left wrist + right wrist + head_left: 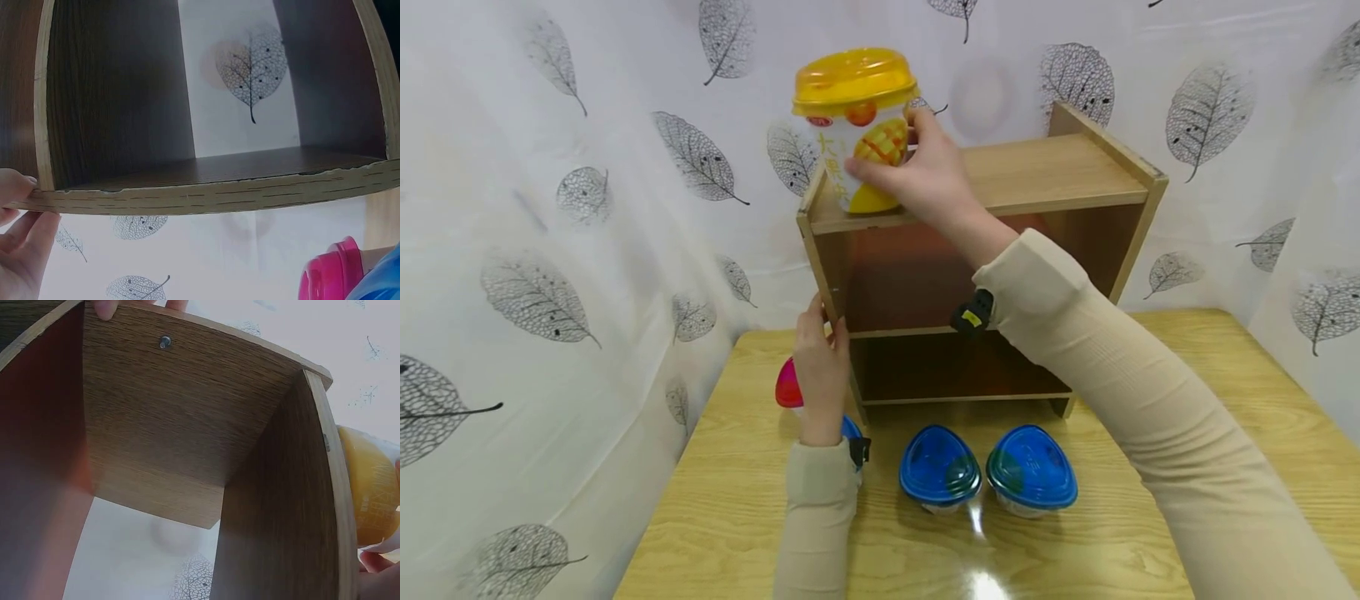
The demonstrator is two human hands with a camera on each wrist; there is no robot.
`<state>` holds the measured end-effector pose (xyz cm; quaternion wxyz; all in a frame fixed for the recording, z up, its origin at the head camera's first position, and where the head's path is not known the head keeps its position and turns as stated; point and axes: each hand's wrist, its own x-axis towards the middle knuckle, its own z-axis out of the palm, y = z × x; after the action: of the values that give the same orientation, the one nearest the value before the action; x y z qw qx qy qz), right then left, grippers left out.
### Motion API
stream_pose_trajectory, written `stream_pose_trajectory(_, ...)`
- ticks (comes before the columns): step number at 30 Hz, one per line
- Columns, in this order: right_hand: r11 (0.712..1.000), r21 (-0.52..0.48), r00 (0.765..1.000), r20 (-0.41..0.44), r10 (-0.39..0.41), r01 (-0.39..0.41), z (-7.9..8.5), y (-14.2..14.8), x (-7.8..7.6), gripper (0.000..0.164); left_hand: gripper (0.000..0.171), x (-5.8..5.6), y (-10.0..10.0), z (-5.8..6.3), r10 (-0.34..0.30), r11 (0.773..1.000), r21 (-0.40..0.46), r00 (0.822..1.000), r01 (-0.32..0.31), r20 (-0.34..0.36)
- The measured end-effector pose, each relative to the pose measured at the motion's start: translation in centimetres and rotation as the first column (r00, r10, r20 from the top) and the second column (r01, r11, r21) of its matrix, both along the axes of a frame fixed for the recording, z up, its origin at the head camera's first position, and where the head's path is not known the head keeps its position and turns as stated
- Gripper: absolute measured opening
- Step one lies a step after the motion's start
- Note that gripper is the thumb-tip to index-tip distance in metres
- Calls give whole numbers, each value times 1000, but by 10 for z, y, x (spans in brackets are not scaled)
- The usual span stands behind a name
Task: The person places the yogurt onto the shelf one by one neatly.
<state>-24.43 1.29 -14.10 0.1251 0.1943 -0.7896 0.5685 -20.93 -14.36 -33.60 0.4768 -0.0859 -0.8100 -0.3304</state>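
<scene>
A white plastic fruit cup with a mango picture and a yellow lid (856, 125) is upright at the left front corner of the top board of a small wooden shelf (1045, 167). My right hand (928, 171) grips the cup from its right side. Whether the cup's base rests on the board, I cannot tell. My left hand (822, 367) pinches the front edge of the shelf's left side panel (187, 199), thumb on one face and fingers on the other. In the right wrist view, the cup's yellow bottom part (369, 487) shows beside the top board.
Two blue-lidded tubs (940, 467) (1032, 468) stand on the wooden table (715, 508) before the shelf. Another blue-lidded tub (852, 429) is partly hidden by my left wrist, with a pink-lidded one (787, 385) behind it. A leaf-patterned curtain (617, 250) surrounds the table.
</scene>
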Motion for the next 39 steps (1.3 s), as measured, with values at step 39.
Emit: stream_pose_trajectory(39, 993, -111, 999, 13, 36, -35, -7, 16, 12, 72, 36, 1, 0, 0, 4, 1000, -10, 1000, -4, 10)
